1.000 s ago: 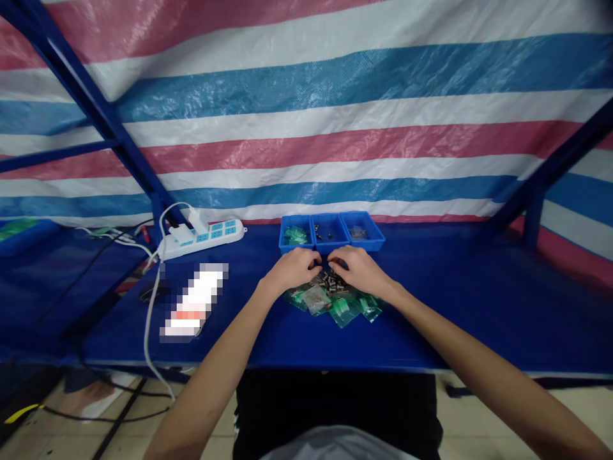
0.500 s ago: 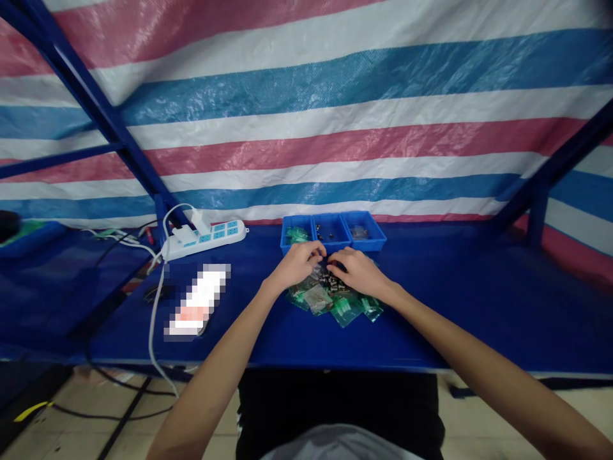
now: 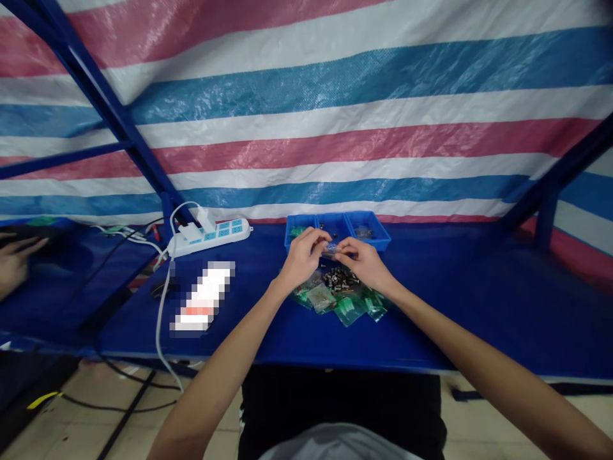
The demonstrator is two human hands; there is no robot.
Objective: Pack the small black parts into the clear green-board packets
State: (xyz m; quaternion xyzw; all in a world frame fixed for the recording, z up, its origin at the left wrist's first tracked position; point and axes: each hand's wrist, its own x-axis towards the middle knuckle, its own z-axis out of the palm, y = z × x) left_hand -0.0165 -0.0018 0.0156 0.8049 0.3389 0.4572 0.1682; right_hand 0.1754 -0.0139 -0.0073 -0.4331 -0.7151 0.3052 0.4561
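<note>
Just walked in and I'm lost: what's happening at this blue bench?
A person at the blue bench holds a small clear bag between the left hand and right hand, raised above a pile of small dark parts and green-tinted bags. Three joined blue bins sit just behind the hands, and a white power strip lies to the left. Another person's hand shows at the far left edge.
</note>
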